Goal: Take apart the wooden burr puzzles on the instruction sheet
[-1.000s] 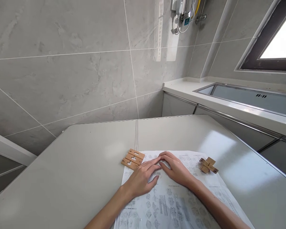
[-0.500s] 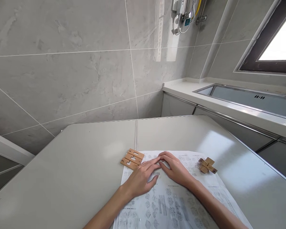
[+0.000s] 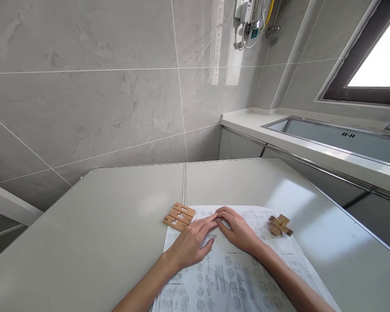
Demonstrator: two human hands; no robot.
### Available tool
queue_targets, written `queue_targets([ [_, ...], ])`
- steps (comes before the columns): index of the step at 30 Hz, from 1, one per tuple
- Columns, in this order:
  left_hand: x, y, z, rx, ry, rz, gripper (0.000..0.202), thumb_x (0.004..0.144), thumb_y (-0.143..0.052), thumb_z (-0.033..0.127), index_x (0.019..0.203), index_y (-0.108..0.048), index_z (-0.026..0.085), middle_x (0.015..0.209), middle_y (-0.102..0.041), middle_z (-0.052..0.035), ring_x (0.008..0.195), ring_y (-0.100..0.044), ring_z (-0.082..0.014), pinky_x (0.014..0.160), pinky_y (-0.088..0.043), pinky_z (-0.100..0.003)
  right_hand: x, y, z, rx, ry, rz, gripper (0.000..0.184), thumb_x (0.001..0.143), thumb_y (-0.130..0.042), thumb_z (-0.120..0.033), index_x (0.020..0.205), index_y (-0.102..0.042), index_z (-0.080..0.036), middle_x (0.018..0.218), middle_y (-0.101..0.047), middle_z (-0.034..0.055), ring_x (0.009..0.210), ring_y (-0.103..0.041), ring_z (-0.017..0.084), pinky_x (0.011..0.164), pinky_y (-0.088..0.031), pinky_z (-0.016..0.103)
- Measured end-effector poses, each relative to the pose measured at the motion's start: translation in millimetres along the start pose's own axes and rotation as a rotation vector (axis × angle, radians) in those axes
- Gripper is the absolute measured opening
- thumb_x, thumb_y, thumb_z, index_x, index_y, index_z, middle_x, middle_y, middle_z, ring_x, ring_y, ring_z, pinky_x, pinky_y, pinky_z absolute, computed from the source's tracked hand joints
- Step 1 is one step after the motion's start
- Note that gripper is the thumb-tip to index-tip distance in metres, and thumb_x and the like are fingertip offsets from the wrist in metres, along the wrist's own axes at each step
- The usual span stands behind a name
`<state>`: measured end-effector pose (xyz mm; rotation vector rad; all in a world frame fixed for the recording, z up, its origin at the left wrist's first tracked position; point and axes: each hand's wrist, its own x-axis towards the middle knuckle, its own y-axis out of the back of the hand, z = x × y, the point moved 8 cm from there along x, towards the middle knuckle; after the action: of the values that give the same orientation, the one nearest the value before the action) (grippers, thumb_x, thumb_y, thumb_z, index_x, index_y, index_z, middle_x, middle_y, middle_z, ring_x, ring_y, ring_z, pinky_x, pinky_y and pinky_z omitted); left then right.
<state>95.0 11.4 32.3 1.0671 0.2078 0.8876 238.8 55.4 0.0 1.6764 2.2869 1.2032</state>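
My left hand [image 3: 193, 240] lies on a large printed instruction sheet [image 3: 219, 277], fingers stretched out and thumb apart. My right hand [image 3: 235, 227] rests on the same sheet, its fingers slightly bent and apart, the fingertips meeting those of the left near the sheet's upper part. Neither hand holds anything. Just beyond the left wrist and knuckles lie flat wooden puzzle pieces [image 3: 179, 216] side by side, with cut-out slots and printed numbers. To the right, on the sheet's edge, sits an assembled cross-shaped wooden puzzle [image 3: 280, 225], apart from the right hand.
The sheet lies on a pale table [image 3: 84, 242] with a seam across it. Behind stands a grey tiled wall [image 3: 117, 108]. At the right is a counter with a sink [image 3: 331, 134], below a window [image 3: 377, 65]. Pipes and cables [image 3: 253, 26] hang on the wall.
The view has shifted very slightly. Both hands and the wooden pieces stay in place on the sheet and table.
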Motion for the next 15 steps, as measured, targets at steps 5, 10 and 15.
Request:
queue_targets([
  [5, -1, 0.8, -2, -0.001, 0.021, 0.009, 0.054, 0.102, -0.060, 0.020, 0.154, -0.048, 0.029, 0.167, -0.049, -0.0079, 0.149, -0.054, -0.0261, 0.122, -0.050, -0.048, 2, 5, -6, 0.026, 0.001, 0.020, 0.019, 0.105, -0.051, -0.022, 0.108, -0.070, -0.026, 0.112, -0.073, 0.0079, 0.104, -0.070, 0.025, 0.092, -0.058, 0.042],
  [10, -1, 1.0, -5, 0.022, 0.018, 0.031, 0.051, 0.101, -0.061, 0.021, 0.151, -0.051, 0.028, 0.166, -0.050, -0.0094, 0.147, -0.057, -0.0275, 0.118, -0.054, -0.047, 2, 13, 6, 0.135, -0.172, 0.127, 0.013, 0.103, -0.057, -0.034, 0.104, -0.067, -0.027, 0.092, -0.074, 0.0051, 0.084, -0.068, 0.025, 0.080, -0.056, 0.041],
  [15, -1, 0.1, -7, 0.026, 0.019, 0.030, 0.049, 0.102, -0.061, 0.022, 0.149, -0.053, 0.028, 0.164, -0.053, -0.0092, 0.145, -0.059, -0.0275, 0.118, -0.054, -0.048, -2, 19, 23, 0.269, -0.318, 0.285, 0.021, 0.102, -0.056, -0.045, 0.106, -0.046, -0.027, 0.083, -0.067, -0.0013, 0.064, -0.063, 0.019, 0.062, -0.051, 0.032],
])
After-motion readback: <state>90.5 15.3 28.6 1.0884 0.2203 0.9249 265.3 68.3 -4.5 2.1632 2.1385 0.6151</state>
